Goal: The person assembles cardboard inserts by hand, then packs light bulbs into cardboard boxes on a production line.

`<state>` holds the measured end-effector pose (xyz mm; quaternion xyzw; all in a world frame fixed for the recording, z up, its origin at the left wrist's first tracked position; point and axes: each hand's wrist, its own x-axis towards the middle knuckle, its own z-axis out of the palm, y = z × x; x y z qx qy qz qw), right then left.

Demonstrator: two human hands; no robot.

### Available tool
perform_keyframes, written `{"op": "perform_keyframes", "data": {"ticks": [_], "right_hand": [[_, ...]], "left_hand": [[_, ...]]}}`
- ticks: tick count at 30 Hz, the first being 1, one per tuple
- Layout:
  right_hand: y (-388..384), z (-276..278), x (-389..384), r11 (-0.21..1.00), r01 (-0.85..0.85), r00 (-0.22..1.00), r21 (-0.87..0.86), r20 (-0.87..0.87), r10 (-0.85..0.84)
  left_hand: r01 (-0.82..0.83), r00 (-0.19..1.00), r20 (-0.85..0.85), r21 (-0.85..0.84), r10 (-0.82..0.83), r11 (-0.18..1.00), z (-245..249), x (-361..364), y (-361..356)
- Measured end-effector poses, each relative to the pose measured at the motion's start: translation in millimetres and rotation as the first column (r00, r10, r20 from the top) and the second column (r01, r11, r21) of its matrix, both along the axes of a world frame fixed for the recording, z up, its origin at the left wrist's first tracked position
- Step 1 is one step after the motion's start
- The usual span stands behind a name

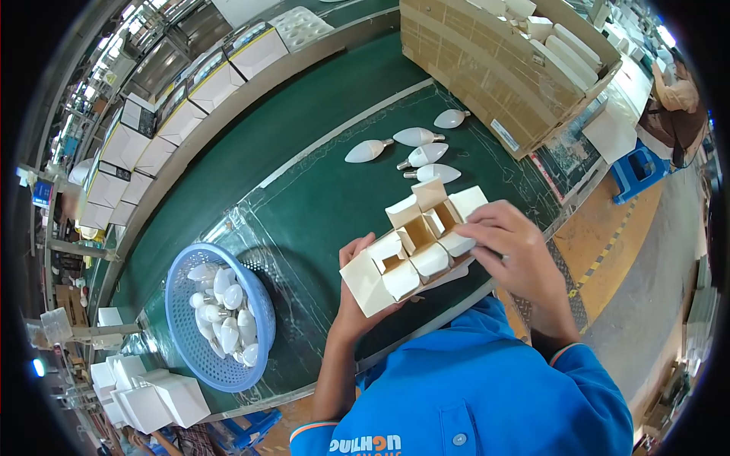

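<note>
My left hand is wrapped round the left side and underside of a small white cardboard box, holding it tilted over the bench edge. The box's top flaps stand open, and folded card dividers split the inside into several compartments. At the box's right end, the bent fingers of my right hand grip a flap; the exact fingertip contact is partly hidden. Just beyond the box, several white candle-shaped light bulbs lie loose on the green bench, the nearest bulb close to the raised flaps.
A blue plastic basket of bulbs stands at left, with white boxes near it. A large brown carton of white boxes sits at the back right. Packed boxes line the far ledge. A person sits far right, by a blue stool.
</note>
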<state>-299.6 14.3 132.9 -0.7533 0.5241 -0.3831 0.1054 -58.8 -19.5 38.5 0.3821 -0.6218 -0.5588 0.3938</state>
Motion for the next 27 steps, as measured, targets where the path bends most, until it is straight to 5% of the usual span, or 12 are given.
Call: {"op": "perform_keyframes", "data": {"ticks": [2,5,8,13,14,17,19,20,21,24,27], "right_hand": [[7.5,7.3,-9.9,1.000,-0.027,0.990,0.004,0.139,0.026],[14.0,4.2,-31.8,0.974,0.220,0.930,0.056,0.291,-0.226],[10.5,-13.5,-37.6,0.960,0.198,0.904,0.199,0.342,-0.257],[2.0,-27.6,-31.2,0.887,-0.176,0.919,0.428,0.395,-0.009],[-0.7,-40.1,-29.9,0.886,-0.251,0.872,0.391,0.489,0.032],[-13.7,-67.6,-25.7,0.876,-0.374,0.885,0.305,0.400,0.239],[-19.1,-75.2,-17.5,0.857,-0.456,0.870,0.241,0.324,0.372],[-20.2,-70.9,-14.3,0.805,-0.498,0.860,0.324,0.304,0.409],[-21.7,-83.7,-11.5,0.802,-0.582,0.800,0.133,0.267,0.537],[-21.5,-83.6,2.1,0.747,-0.572,0.813,0.339,0.357,0.461],[-17.9,-81.9,11.5,0.746,-0.541,0.827,0.387,0.407,0.389]], "left_hand": [[0.017,0.981,0.193,-0.252,0.032,0.968,-2.0,5.6,3.2],[-0.049,0.980,0.177,-0.211,0.088,0.976,3.2,8.7,4.4],[-0.085,0.972,0.191,-0.264,0.139,0.961,9.9,8.6,1.1],[-0.048,0.986,0.140,-0.288,0.091,0.957,15.3,17.4,-2.3],[-0.038,0.988,0.131,-0.296,0.080,0.955,16.4,19.8,-4.4],[0.133,0.981,0.178,-0.331,-0.077,0.934,20.6,34.1,-7.5],[0.288,0.880,0.476,-0.531,-0.001,0.797,7.3,52.0,-9.0],[0.118,0.901,0.434,-0.282,0.017,0.952,-6.4,54.7,-5.8],[0.230,0.926,0.361,-0.316,-0.107,0.920,-9.0,55.7,-9.2],[0.351,0.912,0.292,-0.196,-0.287,0.916,-11.6,60.3,-15.4],[0.233,0.900,0.383,-0.020,-0.208,0.972,-10.0,76.0,-15.4]]}}
